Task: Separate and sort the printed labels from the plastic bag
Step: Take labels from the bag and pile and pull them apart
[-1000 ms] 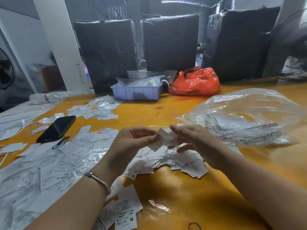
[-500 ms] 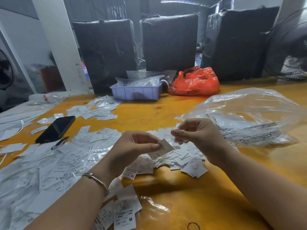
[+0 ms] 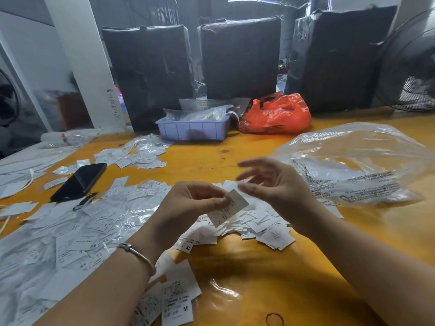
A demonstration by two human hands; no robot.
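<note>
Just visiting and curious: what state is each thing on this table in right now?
Left hand: pinching one label.
Right hand: fingers spread, blurred, holding nothing I can make out.
Clear bag: puffed up, lying on its side.
Phone: screen dark.
Red bag: crumpled, bunched shut.
Tray: filled with plastic packets.

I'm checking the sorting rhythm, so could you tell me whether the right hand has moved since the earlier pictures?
Yes. The right hand has let go of the label, opened, and lifted toward the clear plastic bag.
</note>
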